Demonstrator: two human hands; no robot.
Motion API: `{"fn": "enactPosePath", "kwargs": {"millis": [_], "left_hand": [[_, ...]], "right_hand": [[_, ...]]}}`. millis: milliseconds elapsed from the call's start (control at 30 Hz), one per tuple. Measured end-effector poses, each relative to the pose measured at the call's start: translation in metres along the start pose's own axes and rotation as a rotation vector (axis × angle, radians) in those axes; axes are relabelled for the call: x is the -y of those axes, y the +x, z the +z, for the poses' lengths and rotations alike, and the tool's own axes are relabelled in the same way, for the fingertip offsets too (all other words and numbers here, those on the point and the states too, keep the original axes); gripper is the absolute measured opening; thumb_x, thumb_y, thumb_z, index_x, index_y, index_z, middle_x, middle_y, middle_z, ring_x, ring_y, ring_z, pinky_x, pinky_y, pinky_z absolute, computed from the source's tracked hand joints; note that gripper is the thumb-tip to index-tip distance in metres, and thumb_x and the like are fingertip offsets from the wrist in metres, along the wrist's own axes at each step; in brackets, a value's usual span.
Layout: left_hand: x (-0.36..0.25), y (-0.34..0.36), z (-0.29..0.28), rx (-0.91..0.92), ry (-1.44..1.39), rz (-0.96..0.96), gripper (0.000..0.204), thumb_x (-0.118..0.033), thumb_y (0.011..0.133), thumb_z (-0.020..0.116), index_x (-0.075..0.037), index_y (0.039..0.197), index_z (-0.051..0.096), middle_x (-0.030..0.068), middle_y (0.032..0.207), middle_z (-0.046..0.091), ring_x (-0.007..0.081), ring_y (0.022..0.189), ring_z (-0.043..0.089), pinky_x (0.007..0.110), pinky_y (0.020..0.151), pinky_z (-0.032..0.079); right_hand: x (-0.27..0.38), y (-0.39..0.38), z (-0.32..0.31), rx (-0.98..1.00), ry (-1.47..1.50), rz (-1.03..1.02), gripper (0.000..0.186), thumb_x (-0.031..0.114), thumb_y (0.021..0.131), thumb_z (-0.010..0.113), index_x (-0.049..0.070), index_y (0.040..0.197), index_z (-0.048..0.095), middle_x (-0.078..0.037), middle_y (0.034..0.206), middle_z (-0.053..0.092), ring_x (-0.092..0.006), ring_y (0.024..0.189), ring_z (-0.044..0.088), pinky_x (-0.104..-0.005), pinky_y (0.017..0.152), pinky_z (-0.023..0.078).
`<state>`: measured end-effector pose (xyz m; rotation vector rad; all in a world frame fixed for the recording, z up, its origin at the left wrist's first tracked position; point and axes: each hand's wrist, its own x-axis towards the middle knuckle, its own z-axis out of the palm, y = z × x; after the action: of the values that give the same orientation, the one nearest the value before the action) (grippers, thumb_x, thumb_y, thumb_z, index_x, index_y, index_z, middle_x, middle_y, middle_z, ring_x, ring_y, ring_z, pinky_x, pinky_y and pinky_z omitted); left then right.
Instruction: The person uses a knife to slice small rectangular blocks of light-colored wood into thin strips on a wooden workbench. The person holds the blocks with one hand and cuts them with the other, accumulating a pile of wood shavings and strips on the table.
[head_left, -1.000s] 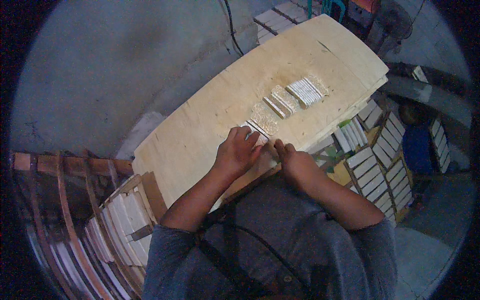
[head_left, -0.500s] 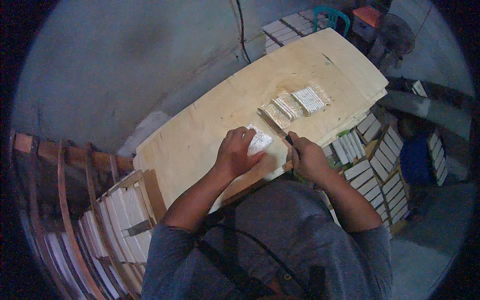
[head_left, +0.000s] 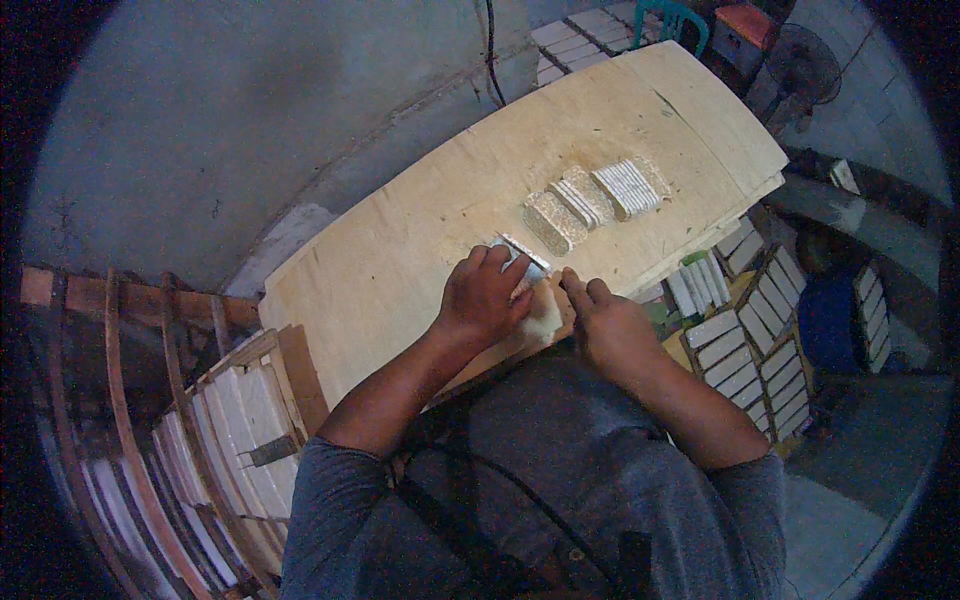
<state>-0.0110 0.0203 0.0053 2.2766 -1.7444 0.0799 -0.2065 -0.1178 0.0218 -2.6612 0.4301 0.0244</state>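
My left hand (head_left: 482, 298) grips a small white block (head_left: 518, 282) on the pale plywood board (head_left: 380, 280), fingers curled over it. My right hand (head_left: 618, 332) is closed on a knife, its handle mostly hidden; the narrow blade (head_left: 525, 253) lies along the block's upper right side. Farther up the board, a speckled beige piece (head_left: 550, 225) lies beside a small sliced stack (head_left: 578, 203) and a wider stack of thin white slices (head_left: 625, 187), both with speckled edges.
A grey wall (head_left: 280, 120) runs behind the board. Wooden racks (head_left: 170, 390) holding white slabs stand at left. Several trays of white bars (head_left: 730, 355) sit right of the board, near a blue drum (head_left: 830, 315). A teal chair (head_left: 680, 20) and a fan (head_left: 800, 75) are at the back.
Half a second ago the knife was apart from the white block, by the speckled piece; it has moved down-left onto the block. My right hand has shifted slightly with it.
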Motion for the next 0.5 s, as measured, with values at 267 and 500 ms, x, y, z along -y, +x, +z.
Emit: {"fn": "enactPosePath", "kwargs": {"millis": [267,500], "left_hand": [[0.001,0.003,0.000,0.049,0.015,0.018,0.037,-0.029,0.083,0.080,-0.012,0.115,0.071,0.0108,0.112,0.063,0.0318,0.103,0.062,0.046,0.083,0.056],[-0.003,-0.002,-0.008,0.069,-0.030,-0.043,0.041,-0.030,0.086,0.080,-0.010,0.121,0.069,0.0124,0.118,0.064,0.0336,0.110,0.061,0.046,0.090,0.056]], "right_hand": [[0.000,0.007,0.006,0.037,-0.029,0.005,0.070,0.006,0.092,0.060,0.001,0.158,0.038,-0.026,0.110,0.063,-0.0421,0.084,0.072,-0.0518,0.069,0.059],[-0.012,0.012,0.027,0.146,0.035,0.074,0.065,0.007,0.097,0.056,0.002,0.158,0.036,-0.028,0.115,0.063,-0.0460,0.089,0.072,-0.0551,0.075,0.060]]}}
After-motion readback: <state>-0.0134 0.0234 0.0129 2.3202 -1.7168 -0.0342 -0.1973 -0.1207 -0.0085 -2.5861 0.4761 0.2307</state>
